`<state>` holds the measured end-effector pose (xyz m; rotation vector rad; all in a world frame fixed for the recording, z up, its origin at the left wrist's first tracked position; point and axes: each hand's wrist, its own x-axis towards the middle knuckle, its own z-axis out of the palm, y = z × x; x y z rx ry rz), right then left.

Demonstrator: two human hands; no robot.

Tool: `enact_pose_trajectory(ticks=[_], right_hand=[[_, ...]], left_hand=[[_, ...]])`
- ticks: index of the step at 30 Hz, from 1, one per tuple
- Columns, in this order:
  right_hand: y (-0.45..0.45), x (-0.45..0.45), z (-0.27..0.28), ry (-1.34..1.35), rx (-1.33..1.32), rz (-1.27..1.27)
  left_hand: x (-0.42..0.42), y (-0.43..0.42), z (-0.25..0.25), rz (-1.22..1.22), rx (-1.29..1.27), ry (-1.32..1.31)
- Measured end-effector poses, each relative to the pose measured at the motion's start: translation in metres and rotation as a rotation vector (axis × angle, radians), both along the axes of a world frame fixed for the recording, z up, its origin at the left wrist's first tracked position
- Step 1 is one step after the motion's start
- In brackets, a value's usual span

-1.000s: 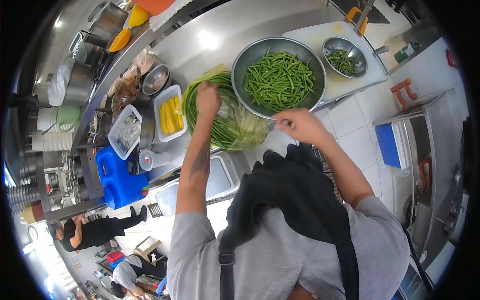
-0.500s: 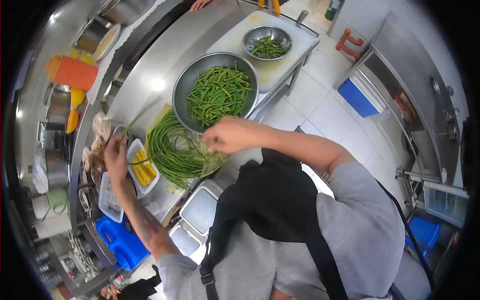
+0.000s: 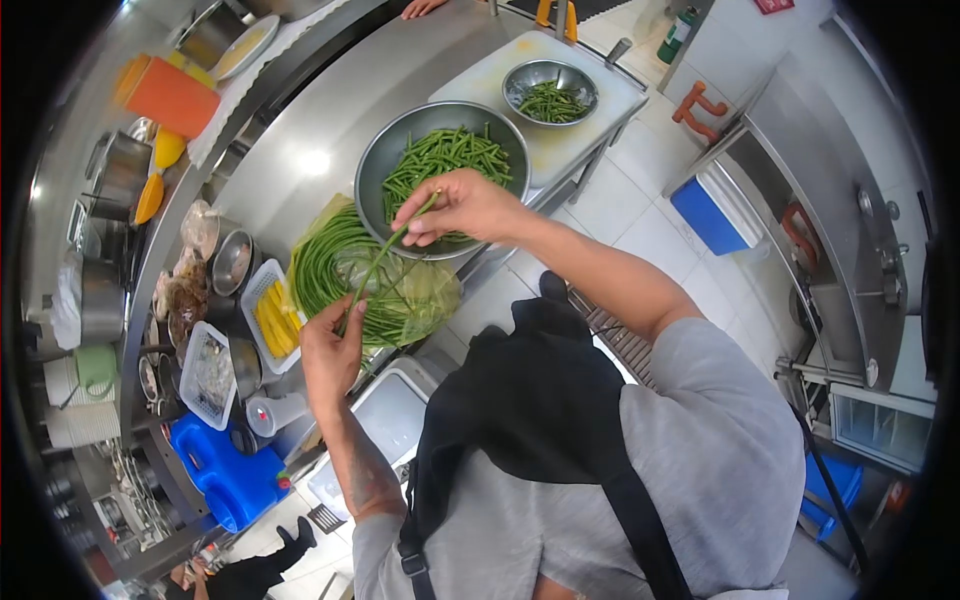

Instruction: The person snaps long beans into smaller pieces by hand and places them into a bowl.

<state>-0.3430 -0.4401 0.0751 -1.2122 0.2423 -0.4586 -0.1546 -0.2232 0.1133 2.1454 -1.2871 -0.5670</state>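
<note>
My left hand (image 3: 333, 348) pinches the lower part of a long green bean (image 3: 378, 265) between thumb and fingers. The bean's upper end is held by my right hand (image 3: 458, 208), over the near rim of a large steel bowl (image 3: 368, 190). Cut green bean pieces (image 3: 450, 158) fill much of that bowl; my right hand hides some of them. Beneath the held bean, a coiled bundle of long beans (image 3: 318, 265) rests on a yellowish plastic bag (image 3: 438, 290), beside the bowl.
A smaller steel bowl (image 3: 508, 90) with bean pieces stands on a white cutting board (image 3: 545, 155). Left of the bundle are a basket with yellow strips (image 3: 275, 318), another white basket (image 3: 190, 385) and a blue container (image 3: 215, 465). Another person's hand (image 3: 422, 8) rests at the far counter edge.
My left hand has come right and nearer my body from beyond the yellow strips. My right hand has risen from the bundle to the bowl's rim and now grips the bean too.
</note>
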Motion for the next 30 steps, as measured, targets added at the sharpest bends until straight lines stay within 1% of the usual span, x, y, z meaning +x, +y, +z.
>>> enact_pose_trajectory(ticks=[1,2,4,5,6,7,8,10,11,12,13,15,16,17,18,19,20,21,22,23,24,25,26,27,28,29,30], right_hand=[[-0.001,-0.003,0.002,0.035,-0.071,-0.034],[-0.002,-0.006,0.007,0.038,-0.072,-0.033],[-0.002,-0.013,0.016,0.242,-0.544,-0.226],[-0.001,-0.013,0.013,0.247,-0.545,-0.231],[0.0,-0.01,0.007,0.338,-0.978,-0.352],[0.0,-0.008,0.0,0.428,-1.414,-0.471],[-0.005,-0.005,-0.007,0.437,-1.417,-0.481],[-0.031,-0.002,-0.023,0.586,-1.406,-0.689],[-0.063,-0.001,-0.035,0.739,-1.4,-0.758],[-0.085,-0.01,-0.027,0.738,-1.31,-0.895],[-0.113,-0.021,-0.02,0.732,-1.242,-1.05],[-0.184,-0.054,-0.041,0.726,-1.035,-1.085],[-0.187,-0.07,-0.043,0.731,-1.032,-1.083],[-0.19,-0.081,-0.038,0.907,-1.11,-0.968],[-0.19,-0.078,-0.019,1.068,-1.187,-0.849],[-0.181,-0.069,-0.008,0.935,-1.16,-0.718],[-0.158,-0.053,0.004,0.711,-1.093,-0.595],[-0.128,-0.038,0.011,0.501,-1.001,-0.475],[-0.096,-0.028,0.023,0.364,-0.739,-0.238],[-0.072,-0.02,0.03,0.223,-0.476,-0.011],[-0.061,-0.013,0.028,0.22,-0.469,-0.011],[-0.053,-0.006,0.029,0.314,-0.493,0.134],[-0.05,-0.002,0.029,0.406,-0.518,0.282],[-0.05,0.0,0.027,0.404,-0.521,0.286],[-0.051,0.001,0.024,0.374,-0.461,0.341],[-0.049,0.002,0.026,0.346,-0.399,0.394],[-0.046,0.001,0.029,0.347,-0.399,0.397]], left_hand=[[0.002,0.001,-0.003,0.016,-0.046,-0.036],[0.002,0.001,-0.005,0.028,-0.092,-0.071],[-0.002,-0.001,-0.002,0.043,-0.1,-0.069],[-0.006,-0.003,0.0,0.06,-0.109,-0.07],[-0.015,-0.006,0.001,0.052,-0.112,-0.067],[-0.027,-0.01,0.002,0.002,-0.1,-0.146],[-0.04,-0.015,0.003,-0.049,-0.09,-0.226],[-0.064,-0.025,0.008,-0.071,-0.118,-0.238],[-0.072,-0.031,0.015,-0.048,-0.072,-0.238],[-0.075,-0.034,0.019,-0.021,-0.026,-0.238],[-0.069,-0.034,0.012,-0.035,-0.131,-0.252],[-0.062,-0.038,0.023,-0.02,-0.127,-0.199],[-0.057,-0.039,0.027,-0.003,-0.119,-0.149],[-0.046,-0.04,0.02,-0.05,-0.193,-0.038],[-0.034,-0.043,0.015,-0.045,-0.203,-0.049],[-0.022,-0.047,0.009,-0.114,-0.229,0.023],[-0.015,-0.047,0.007,-0.181,-0.241,0.1],[-0.012,-0.048,0.012,-0.165,-0.102,0.245],[-0.009,-0.052,0.011,-0.163,-0.09,0.243],[-0.008,-0.055,0.01,-0.187,-0.035,0.318],[-0.006,-0.058,0.01,-0.209,0.02,0.395],[-0.002,-0.061,0.013,-0.198,0.12,0.359],[-0.001,-0.062,0.009,-0.194,0.119,0.357],[0.001,-0.062,0.002,-0.181,0.043,0.287],[0.003,-0.063,-0.003,-0.168,-0.032,0.218],[0.004,-0.063,-0.005,-0.166,-0.032,0.219],[0.005,-0.063,-0.007,-0.148,-0.026,0.202]])
